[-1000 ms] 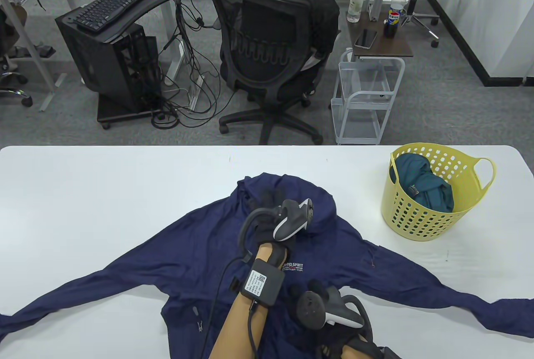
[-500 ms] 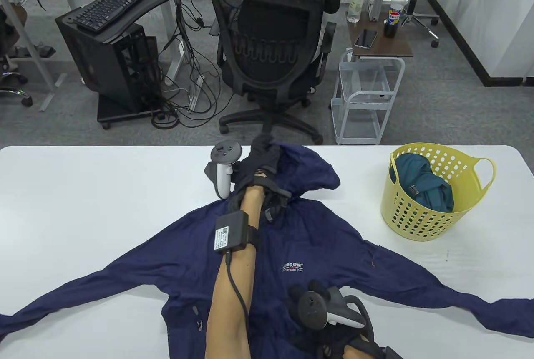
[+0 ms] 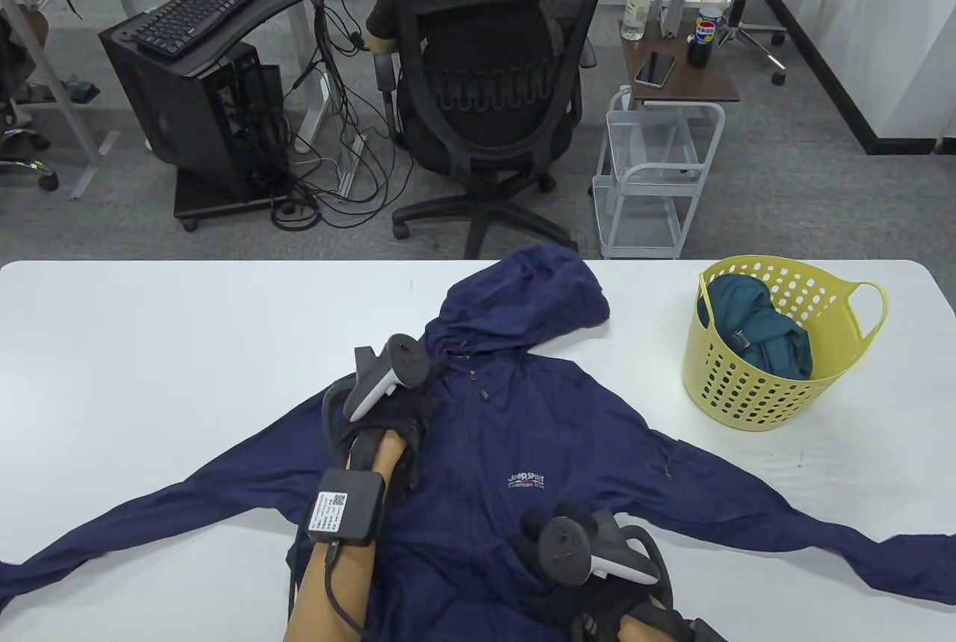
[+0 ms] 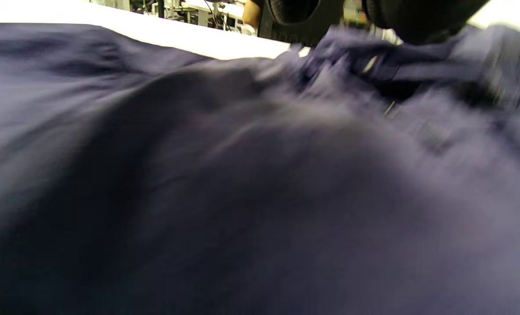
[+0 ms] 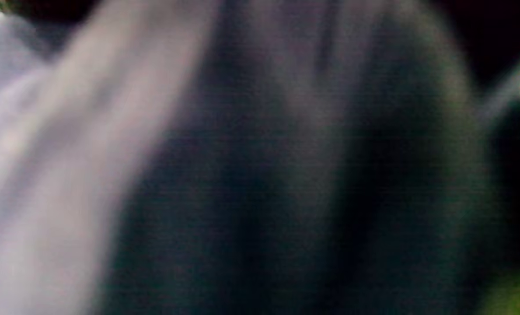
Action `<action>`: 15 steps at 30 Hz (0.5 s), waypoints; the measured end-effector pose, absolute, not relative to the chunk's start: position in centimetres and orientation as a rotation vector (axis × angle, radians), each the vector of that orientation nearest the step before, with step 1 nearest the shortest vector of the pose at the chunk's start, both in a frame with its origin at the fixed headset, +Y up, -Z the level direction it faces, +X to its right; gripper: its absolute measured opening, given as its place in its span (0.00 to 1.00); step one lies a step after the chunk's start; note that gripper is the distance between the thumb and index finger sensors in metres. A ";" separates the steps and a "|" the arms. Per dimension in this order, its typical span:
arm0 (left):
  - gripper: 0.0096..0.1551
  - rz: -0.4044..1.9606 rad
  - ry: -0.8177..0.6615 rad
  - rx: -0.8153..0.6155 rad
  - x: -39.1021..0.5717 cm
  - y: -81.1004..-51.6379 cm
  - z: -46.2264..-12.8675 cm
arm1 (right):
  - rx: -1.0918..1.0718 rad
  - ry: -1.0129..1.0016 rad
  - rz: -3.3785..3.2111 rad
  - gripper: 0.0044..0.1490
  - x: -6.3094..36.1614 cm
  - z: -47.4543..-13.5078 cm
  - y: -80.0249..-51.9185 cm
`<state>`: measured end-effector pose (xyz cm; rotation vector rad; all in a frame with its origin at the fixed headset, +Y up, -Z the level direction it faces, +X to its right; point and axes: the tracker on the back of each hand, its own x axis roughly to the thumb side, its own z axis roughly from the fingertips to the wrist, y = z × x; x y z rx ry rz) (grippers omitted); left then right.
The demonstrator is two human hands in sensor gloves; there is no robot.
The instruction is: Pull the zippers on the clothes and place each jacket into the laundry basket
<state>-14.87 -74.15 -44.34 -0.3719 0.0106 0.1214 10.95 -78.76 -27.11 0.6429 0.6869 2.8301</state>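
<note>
A navy hooded jacket lies front-up on the white table, sleeves spread wide, its zipper run up to a pull near the collar. The hood lies flat toward the far edge. My left hand rests on the jacket's left chest beside the collar, holding nothing. Its fingertips hang over blurred navy fabric. At the near edge my right hand sits with curled fingers gripping the lower front. The right wrist view is only blurred dark cloth.
A yellow perforated laundry basket stands at the table's right with a teal jacket inside. Beyond the far edge a person sits in a black office chair, beside a white wire cart.
My left hand carried the hood from the chest toward the far edge, let it go, and drew back to the collar. The right hand stayed put.
</note>
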 end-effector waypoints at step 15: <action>0.43 0.357 0.102 -0.371 -17.0 -78.6 -38.3 | 0.072 0.814 2.690 0.51 23.9 -32.4 -79.8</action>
